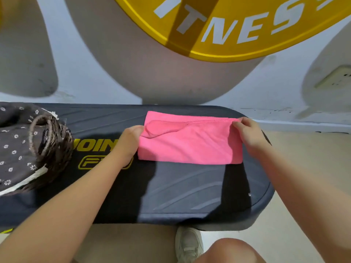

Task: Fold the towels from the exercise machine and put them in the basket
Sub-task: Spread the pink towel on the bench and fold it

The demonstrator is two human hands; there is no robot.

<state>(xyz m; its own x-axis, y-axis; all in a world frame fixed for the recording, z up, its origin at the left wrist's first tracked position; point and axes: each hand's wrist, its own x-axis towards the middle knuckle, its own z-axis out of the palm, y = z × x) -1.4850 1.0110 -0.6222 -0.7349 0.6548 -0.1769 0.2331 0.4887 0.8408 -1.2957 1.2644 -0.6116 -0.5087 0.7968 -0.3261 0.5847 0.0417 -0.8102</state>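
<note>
Two hands, left hand [131, 141], right hand [248, 135], pinching pink towel [190, 145]

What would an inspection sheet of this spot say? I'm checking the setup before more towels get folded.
Surface: dark exercise machine deck with yellow lettering.
Job's things: pink towel lying folded on the deck; wicker basket with flowered lining at the deck's left end, apart from the towel.
Clutter: nothing seen.
Grippers: left hand pinches the towel's left edge; right hand pinches its far right corner.
Cables: nothing seen.
Surroundings: yellow sign on the wall, wall socket, pale floor, shoe.
</note>
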